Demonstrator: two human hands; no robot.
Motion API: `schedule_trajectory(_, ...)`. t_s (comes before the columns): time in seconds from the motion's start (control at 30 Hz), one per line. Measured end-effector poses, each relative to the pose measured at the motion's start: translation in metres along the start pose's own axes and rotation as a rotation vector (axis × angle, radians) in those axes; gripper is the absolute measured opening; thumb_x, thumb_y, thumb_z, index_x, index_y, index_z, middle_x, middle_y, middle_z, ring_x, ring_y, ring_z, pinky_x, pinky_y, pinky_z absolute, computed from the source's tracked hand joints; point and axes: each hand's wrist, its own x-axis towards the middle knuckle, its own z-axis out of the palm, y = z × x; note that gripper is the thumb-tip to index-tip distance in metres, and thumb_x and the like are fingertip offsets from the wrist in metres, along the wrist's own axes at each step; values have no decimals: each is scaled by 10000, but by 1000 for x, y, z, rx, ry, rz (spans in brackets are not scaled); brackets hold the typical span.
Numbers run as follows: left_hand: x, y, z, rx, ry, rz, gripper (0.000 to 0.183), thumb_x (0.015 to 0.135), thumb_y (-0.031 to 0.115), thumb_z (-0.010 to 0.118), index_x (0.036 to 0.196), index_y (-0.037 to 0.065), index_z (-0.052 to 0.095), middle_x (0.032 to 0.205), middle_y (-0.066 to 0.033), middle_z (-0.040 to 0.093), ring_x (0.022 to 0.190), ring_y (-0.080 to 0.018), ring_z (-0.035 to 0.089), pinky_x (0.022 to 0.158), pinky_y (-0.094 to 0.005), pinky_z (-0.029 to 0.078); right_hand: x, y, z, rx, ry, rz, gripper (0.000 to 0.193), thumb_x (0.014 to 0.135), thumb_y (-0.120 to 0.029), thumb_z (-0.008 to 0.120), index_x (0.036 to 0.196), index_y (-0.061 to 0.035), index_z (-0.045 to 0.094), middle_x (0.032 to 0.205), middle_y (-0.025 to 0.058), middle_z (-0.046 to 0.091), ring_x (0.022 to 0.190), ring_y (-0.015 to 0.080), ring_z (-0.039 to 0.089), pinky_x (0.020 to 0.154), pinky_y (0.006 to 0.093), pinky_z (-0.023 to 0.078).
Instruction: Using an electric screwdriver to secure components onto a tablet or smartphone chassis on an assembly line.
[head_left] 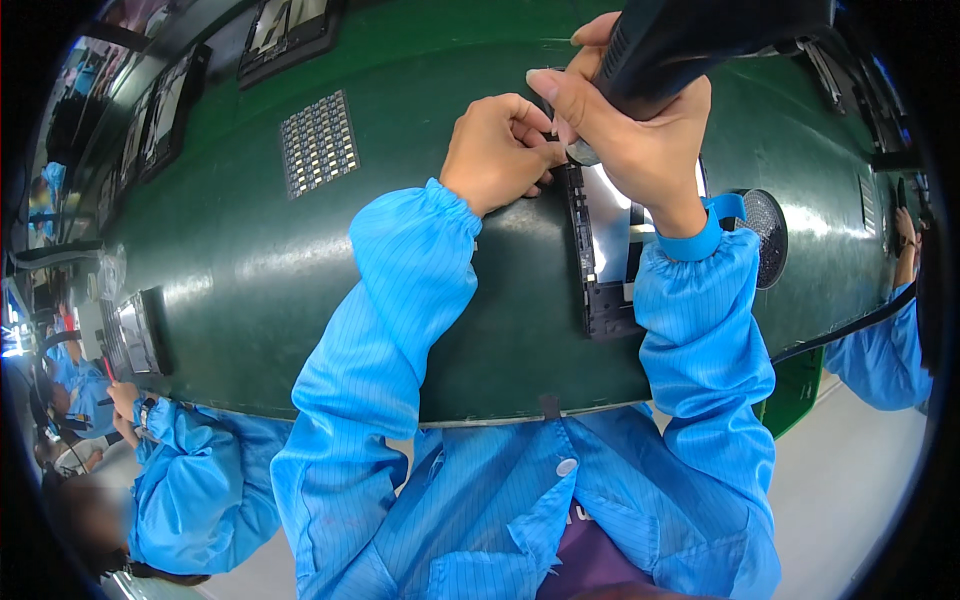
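We have a rectangular black-framed device with a silvery panel [607, 225] on the green bench [500, 330], partly covered by our right arm; our right hand's [650, 140] grip appears curled round a bulky black plastic tool [660, 55]; our left hand [495, 150] is bunched nearly closed at the device's upper left edge, though we cannot tell whether that grip holds anything; a slip of the tool, we judge, could mark the panel or catch our left fingers, since both hands crowd one corner; we count two hands, one tool, one device beneath them, one grey gridded sheet of small parts [320, 145] and one round black dish [768, 245].
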Motion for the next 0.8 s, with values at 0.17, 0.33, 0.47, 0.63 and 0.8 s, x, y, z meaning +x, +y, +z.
schedule_trajectory(0.17, -15, 4, -19, 55, -13, 61, 252, 752, 41, 690, 967, -61, 607, 769, -112, 644, 629, -147, 634, 526, -251, 517, 1, -4, 3, 26, 82, 107, 299, 758, 50, 676, 1009, 44, 513, 641, 45, 587, 513, 96, 549, 490, 223, 430)
schedule_trajectory(0.33, -53, -13, -92, 563, 132, 243, 281, 710, 80, 727, 963, -21, 655, 797, -98, 642, 578, -126, 559, 554, -260, 461, 1, 5, 0, 185, 23, 134, 460, 913, -336, 530, 1167, 40, 452, 673, 61, 524, 537, 135, 531, 522, 280, 446)
schedule_trajectory(0.47, -95, -18, -97, 674, 204, 108, 395, 640, 117, 786, 998, 12, 658, 809, -94, 620, 558, -150, 511, 552, -285, 454, 2, 2, -2, 312, -6, 198, 933, 809, -768, 209, 1311, 5, 355, 656, 73, 487, 543, 151, 512, 539, 302, 444)
schedule_trajectory(0.63, -104, -21, -96, 777, 281, 70, 524, 535, 192, 856, 995, 39, 657, 856, -77, 569, 615, -159, 500, 584, -300, 460, 2, -3, -2, 299, 29, 169, 907, 828, -744, 223, 1320, 8, 347, 645, 68, 484, 539, 143, 512, 531, 291, 440)
schedule_trajectory(0.8, -101, -24, -94, 717, 281, 108, 462, 511, 196, 869, 887, 36, 652, 794, -60, 568, 604, -148, 491, 559, -296, 446, -1, 8, -7, 530, 57, 48, 502, 908, -485, 470, 790, -6, 561, 634, 67, 549, 531, 125, 546, 487, 246, 432)
